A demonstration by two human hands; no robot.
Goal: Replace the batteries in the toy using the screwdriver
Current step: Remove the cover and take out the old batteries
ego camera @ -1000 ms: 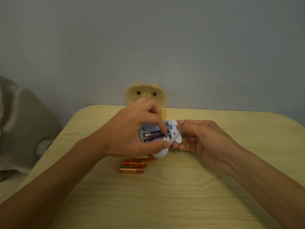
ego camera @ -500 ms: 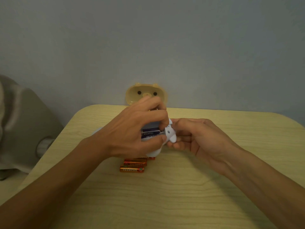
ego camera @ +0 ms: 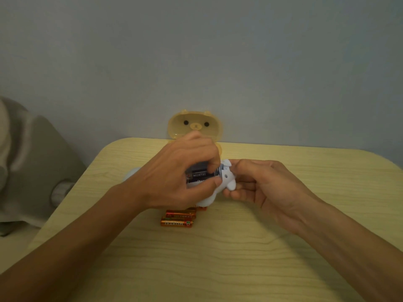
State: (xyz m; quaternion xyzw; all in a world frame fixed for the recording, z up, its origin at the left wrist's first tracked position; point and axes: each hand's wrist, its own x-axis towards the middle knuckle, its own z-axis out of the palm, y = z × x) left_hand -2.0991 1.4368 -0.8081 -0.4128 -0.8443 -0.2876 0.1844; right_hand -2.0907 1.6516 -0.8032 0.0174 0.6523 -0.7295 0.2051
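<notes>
On the pale wooden counter (ego camera: 261, 247), a yellow bear-faced case (ego camera: 194, 125) stands open at the far edge. Just nearer than it, the left hand (ego camera: 174, 182) and right hand (ego camera: 261, 184) clasp the white toy (ego camera: 226, 182), left fingers pressing dark batteries (ego camera: 201, 176) into its compartment. Orange batteries (ego camera: 177, 220) lie nearer still.

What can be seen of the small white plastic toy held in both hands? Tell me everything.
The small white plastic toy is pale, smooth and rounded, with stubby knobs at its right end and a small dark dot on its side. It is held above the light wooden table, lying roughly sideways. Its battery compartment is open toward the camera, showing dark batteries printed HUATAI. The left hand wraps over it, fingertips at the batteries; the right hand grips its right end. Its left part is hidden.
</notes>
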